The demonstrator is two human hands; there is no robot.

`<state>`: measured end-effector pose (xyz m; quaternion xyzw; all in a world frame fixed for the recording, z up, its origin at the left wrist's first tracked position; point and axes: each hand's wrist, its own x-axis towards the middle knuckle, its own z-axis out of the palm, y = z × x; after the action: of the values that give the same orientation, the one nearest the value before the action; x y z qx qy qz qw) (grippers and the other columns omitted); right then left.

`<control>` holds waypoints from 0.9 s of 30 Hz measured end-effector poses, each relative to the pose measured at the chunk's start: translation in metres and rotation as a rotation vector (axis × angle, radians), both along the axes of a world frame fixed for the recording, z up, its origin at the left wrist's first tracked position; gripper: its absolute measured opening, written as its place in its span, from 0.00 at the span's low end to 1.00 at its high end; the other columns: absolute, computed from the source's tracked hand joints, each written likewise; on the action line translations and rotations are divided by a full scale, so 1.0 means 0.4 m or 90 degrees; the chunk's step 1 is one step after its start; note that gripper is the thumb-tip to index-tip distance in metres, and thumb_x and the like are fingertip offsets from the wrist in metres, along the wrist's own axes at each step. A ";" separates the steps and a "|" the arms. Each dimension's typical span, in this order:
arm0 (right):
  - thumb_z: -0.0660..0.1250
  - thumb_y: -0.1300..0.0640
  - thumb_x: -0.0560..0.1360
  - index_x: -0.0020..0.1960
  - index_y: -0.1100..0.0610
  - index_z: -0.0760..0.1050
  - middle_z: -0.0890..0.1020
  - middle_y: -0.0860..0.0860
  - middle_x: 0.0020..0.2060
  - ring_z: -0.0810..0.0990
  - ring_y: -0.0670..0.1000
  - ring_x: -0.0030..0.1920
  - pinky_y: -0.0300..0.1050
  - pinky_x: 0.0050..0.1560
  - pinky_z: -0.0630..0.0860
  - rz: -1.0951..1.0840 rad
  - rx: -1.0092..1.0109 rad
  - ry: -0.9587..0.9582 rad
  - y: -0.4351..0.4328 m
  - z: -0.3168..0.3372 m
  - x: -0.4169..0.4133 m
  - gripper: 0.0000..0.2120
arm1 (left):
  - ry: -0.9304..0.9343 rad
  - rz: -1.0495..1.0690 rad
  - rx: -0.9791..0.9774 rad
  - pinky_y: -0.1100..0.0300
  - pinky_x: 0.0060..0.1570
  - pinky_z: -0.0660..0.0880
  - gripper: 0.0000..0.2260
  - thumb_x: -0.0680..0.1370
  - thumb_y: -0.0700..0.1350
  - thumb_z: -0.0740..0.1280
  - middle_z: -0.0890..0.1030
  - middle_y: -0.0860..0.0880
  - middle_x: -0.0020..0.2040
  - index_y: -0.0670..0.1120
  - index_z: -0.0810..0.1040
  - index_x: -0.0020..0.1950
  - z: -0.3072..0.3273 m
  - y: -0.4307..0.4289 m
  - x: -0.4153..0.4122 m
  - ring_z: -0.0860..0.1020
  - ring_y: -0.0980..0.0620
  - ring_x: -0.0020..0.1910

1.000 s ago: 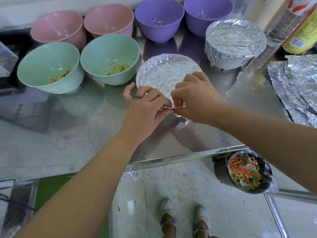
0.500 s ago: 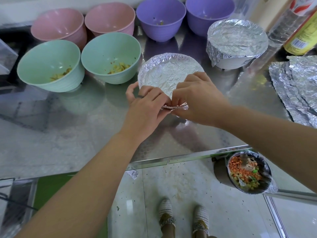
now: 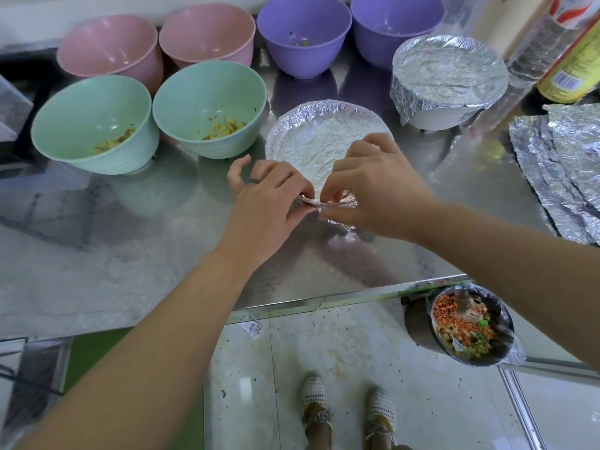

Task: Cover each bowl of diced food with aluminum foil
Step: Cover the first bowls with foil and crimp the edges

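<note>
In the head view we look down on a steel counter (image 3: 130,254). Near its middle, closer to the front edge than any other bowl, stands the foil-covered bowl (image 3: 318,138). Our left hand (image 3: 269,196) and right hand (image 3: 376,190) meet at its near rim. Both pinch the same crumpled foil flap (image 3: 328,204) between thumb and fingertips, and the left little finger sticks out free.

A second wrapped bowl (image 3: 448,79) sits toward the back right, with foil folded down over its white side. Along the back edge we see the left pink bowl (image 3: 107,47), the right pink bowl (image 3: 207,30), the left purple bowl (image 3: 305,30) and the right purple bowl (image 3: 396,21).

In front of the pink pair, the left green bowl (image 3: 91,125) and the right green bowl (image 3: 207,105) stand uncovered, with yellowish diced bits at the bottom. Loose foil sheets (image 3: 565,164) lie stacked at the right edge. A yellow-labelled bottle (image 3: 574,69) and a clear bottle (image 3: 545,37) stand in the back right corner.

Below the front edge we see a lined bin (image 3: 467,326) of orange and green chopped scraps, and two white shoes (image 3: 347,404) on the floor.
</note>
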<state>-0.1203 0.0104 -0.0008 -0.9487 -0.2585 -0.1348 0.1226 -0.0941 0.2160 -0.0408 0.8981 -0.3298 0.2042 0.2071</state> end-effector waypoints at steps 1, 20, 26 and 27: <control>0.67 0.35 0.70 0.45 0.47 0.83 0.81 0.41 0.39 0.77 0.51 0.46 0.52 0.60 0.64 0.013 -0.002 0.024 -0.012 0.009 0.000 0.17 | 0.000 0.005 -0.003 0.40 0.68 0.56 0.08 0.73 0.50 0.75 0.79 0.54 0.49 0.51 0.79 0.47 0.002 0.008 0.004 0.75 0.49 0.56; 0.70 0.52 0.75 0.48 0.52 0.82 0.81 0.48 0.43 0.78 0.55 0.45 0.53 0.56 0.70 0.057 0.045 0.025 -0.062 -0.012 -0.013 0.05 | 0.549 0.242 -0.617 0.67 0.53 0.77 0.08 0.78 0.43 0.74 0.83 0.55 0.50 0.52 0.77 0.50 -0.027 -0.165 -0.193 0.81 0.62 0.52; 0.71 0.51 0.74 0.46 0.53 0.82 0.80 0.48 0.41 0.77 0.54 0.43 0.54 0.56 0.71 0.055 0.051 0.027 -0.049 -0.011 -0.010 0.06 | 0.661 0.225 -0.765 0.67 0.48 0.76 0.10 0.78 0.35 0.72 0.82 0.53 0.46 0.47 0.74 0.52 -0.032 -0.190 -0.185 0.81 0.61 0.46; 0.71 0.51 0.74 0.46 0.53 0.82 0.80 0.47 0.41 0.77 0.53 0.43 0.54 0.56 0.71 0.053 0.051 0.029 -0.048 -0.010 -0.010 0.06 | 0.661 0.228 -0.766 0.66 0.48 0.76 0.10 0.78 0.34 0.71 0.82 0.51 0.47 0.46 0.74 0.53 -0.035 -0.192 -0.185 0.81 0.60 0.47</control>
<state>-0.1244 -0.0090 -0.0048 -0.9342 -0.2894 -0.1180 0.1721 -0.1682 0.1391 -0.0547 0.6527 0.1229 -0.0659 0.7447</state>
